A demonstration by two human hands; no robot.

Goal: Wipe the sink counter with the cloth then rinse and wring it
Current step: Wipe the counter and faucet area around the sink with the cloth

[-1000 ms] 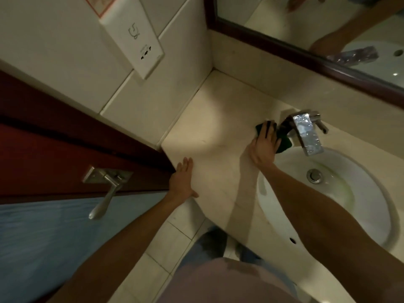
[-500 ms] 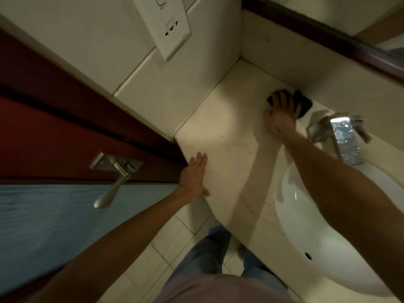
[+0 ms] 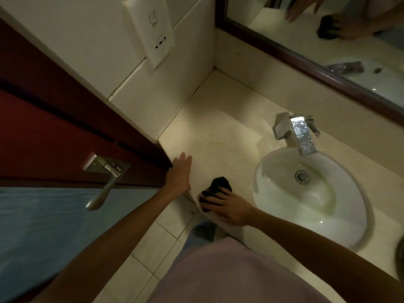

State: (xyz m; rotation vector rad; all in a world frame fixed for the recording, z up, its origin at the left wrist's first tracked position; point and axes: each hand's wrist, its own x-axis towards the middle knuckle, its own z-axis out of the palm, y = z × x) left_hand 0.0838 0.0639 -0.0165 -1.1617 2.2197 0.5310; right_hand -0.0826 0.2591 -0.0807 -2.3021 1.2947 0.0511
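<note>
A dark cloth point(image 3: 218, 187) lies on the pale stone counter point(image 3: 220, 136), at its front edge left of the basin. My right hand point(image 3: 229, 207) presses flat on the cloth, fingers spread over its near part. My left hand point(image 3: 180, 173) rests flat and open on the counter's left front corner, a short gap from the cloth. The white oval sink point(image 3: 310, 197) sits to the right, with a chrome drain in it. A square chrome faucet point(image 3: 298, 132) stands behind the basin.
A dark red door point(image 3: 54, 132) with a metal lever handle point(image 3: 105, 178) stands close on the left. A tiled wall with a socket plate point(image 3: 156, 36) meets the counter's back corner. A framed mirror point(image 3: 328, 51) runs along the back. Tiled floor lies below.
My right hand has dragged the cloth from the back of the counter beside the faucet forward to the front edge. My left hand stayed at the corner.
</note>
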